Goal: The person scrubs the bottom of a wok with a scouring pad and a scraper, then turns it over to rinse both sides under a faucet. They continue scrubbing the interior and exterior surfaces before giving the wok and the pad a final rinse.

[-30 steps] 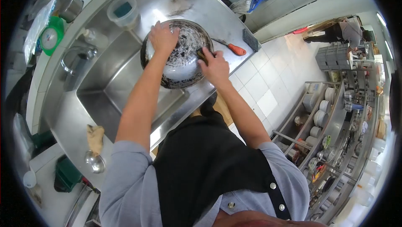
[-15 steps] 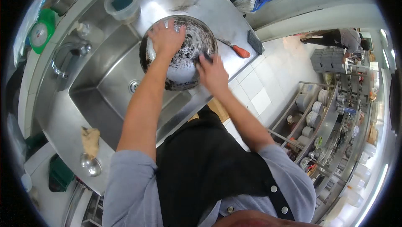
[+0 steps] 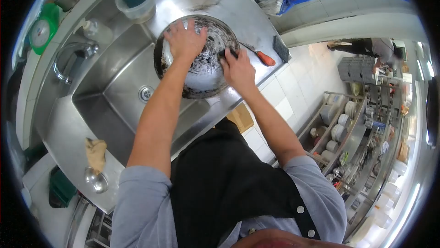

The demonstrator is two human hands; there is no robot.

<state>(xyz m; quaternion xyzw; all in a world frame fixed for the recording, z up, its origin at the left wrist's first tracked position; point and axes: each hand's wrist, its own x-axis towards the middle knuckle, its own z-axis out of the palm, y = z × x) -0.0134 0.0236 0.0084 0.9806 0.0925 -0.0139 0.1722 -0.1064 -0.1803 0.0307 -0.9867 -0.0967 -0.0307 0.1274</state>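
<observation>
The stained pan [image 3: 205, 74] lies on the bench [image 3: 254, 28] beside the sink [image 3: 126, 81]. The left hand [image 3: 185, 44] rests on it, fingers apart; the right grip [image 3: 239, 68] is clamped on a small dark pad [image 3: 234, 54]. Even contact calls for a steadying left palm, pad held flat.

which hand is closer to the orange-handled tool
Right. The right hand is over the pan, just beside the orange-handled tool; the left hand is farther off, spread on the pan.
</observation>
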